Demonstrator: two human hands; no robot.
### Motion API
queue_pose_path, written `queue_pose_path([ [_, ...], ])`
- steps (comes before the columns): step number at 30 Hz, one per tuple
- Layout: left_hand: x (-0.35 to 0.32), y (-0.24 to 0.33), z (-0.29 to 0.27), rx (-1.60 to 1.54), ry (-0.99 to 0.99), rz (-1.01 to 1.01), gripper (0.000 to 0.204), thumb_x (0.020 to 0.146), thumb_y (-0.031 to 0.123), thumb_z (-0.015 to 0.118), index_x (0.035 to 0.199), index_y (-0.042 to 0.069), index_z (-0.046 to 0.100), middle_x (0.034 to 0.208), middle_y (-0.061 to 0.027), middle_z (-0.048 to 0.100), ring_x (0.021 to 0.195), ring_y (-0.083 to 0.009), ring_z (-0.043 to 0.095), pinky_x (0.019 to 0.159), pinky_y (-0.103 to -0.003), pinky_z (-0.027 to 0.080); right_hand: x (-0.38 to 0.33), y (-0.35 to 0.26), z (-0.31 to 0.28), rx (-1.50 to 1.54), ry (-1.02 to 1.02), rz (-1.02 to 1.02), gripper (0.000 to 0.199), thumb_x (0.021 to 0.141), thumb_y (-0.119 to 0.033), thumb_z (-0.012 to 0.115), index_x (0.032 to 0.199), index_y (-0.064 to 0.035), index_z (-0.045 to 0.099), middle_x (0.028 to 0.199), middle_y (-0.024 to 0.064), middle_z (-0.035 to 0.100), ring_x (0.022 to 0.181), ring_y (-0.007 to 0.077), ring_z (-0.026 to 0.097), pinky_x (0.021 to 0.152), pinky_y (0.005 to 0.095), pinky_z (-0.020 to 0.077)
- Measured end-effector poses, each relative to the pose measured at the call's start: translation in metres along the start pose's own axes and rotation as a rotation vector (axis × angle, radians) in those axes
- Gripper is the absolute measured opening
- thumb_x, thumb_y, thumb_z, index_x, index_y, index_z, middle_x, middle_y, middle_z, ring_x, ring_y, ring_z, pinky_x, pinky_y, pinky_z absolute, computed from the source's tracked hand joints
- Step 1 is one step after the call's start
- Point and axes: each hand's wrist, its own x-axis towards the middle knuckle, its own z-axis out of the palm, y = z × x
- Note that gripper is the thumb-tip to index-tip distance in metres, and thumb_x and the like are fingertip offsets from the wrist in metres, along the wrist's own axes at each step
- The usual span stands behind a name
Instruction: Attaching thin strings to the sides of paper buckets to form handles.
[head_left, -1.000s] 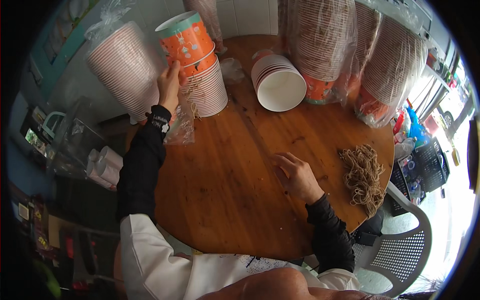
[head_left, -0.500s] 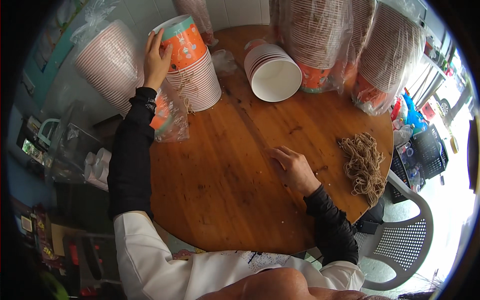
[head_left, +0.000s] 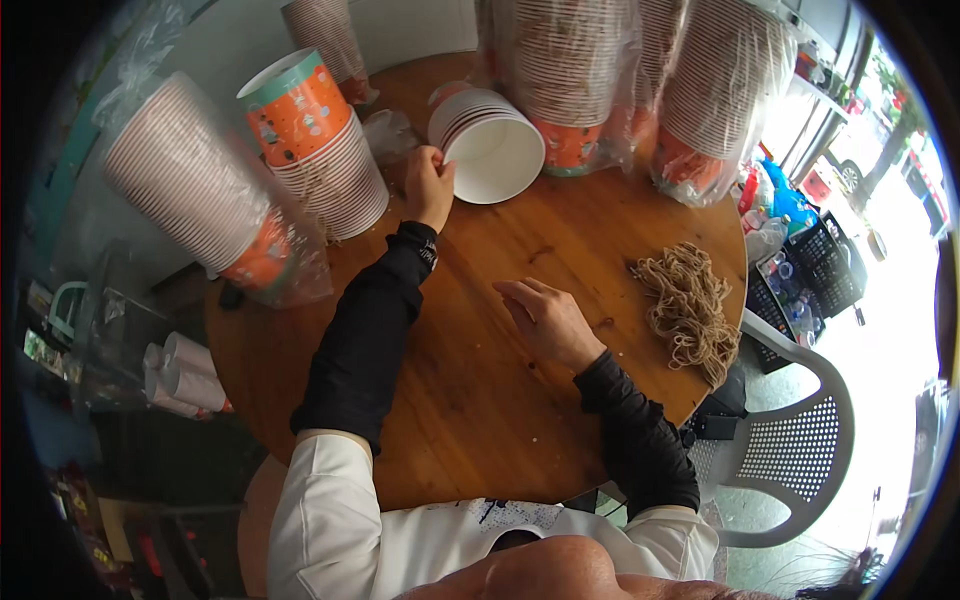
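Several nested white paper buckets (head_left: 493, 160) lie on their side at the back of the table, the open mouth toward me. At the left edge of that mouth is my left hand (head_left: 430, 190), fingers curled in and close to or touching the rim; anything between the fingertips is hidden. My right hand (head_left: 550, 322) hovers over or rests on the middle of the table, fingers loosely stretched with nothing in them. To the left of the left hand stands a tilted-looking, upside-down stack of paper buckets (head_left: 335, 185), topped by an orange and green bucket (head_left: 300, 115).
A tangled heap of brown twine (head_left: 688, 312) lies on the round wooden table (head_left: 440, 400) at right. Plastic-wrapped bucket stacks stand at left (head_left: 185, 170) and back right (head_left: 725, 100). A grey plastic chair (head_left: 800, 440) and a black crate (head_left: 830, 265) are beyond the right edge.
My left hand has left the orange-topped stack and moved right to the lying buckets' rim. The right hand has barely moved. The whole view has shifted, with things now further left.
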Motion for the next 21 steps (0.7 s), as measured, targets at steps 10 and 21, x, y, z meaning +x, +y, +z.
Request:
queue_pose_path([
  [10, -0.016, -0.042, -0.017, 0.130, 0.014, -0.096, 0.020, 0.082, 0.010, 0.070, 0.083, 0.001, 0.052, 0.073, -0.0129, 0.055, 0.067, -0.0319, 0.056, 0.063, -0.041, 0.046, 0.003, 0.024, -0.015, -0.059, 0.120, 0.108, 0.019, 0.090, -0.008, 0.059, 0.108, -0.0030, 0.063, 0.096, 0.0150, 0.065, 0.083, 0.0347, 0.064, 0.071, 0.0396, 0.0531],
  [21, -0.044, -0.024, -0.031, -0.366, -0.260, -0.419, 0.030, 0.086, 0.014, 0.067, 0.108, -0.001, 0.054, 0.094, -0.0148, 0.063, 0.076, -0.0243, 0.067, 0.066, -0.036, 0.052, 0.003, 0.080, -0.002, -0.001, 0.269, 0.283, 0.030, 0.088, -0.008, 0.058, 0.117, -0.0031, 0.059, 0.106, 0.0159, 0.066, 0.089, 0.0312, 0.066, 0.077, 0.0374, 0.0531],
])
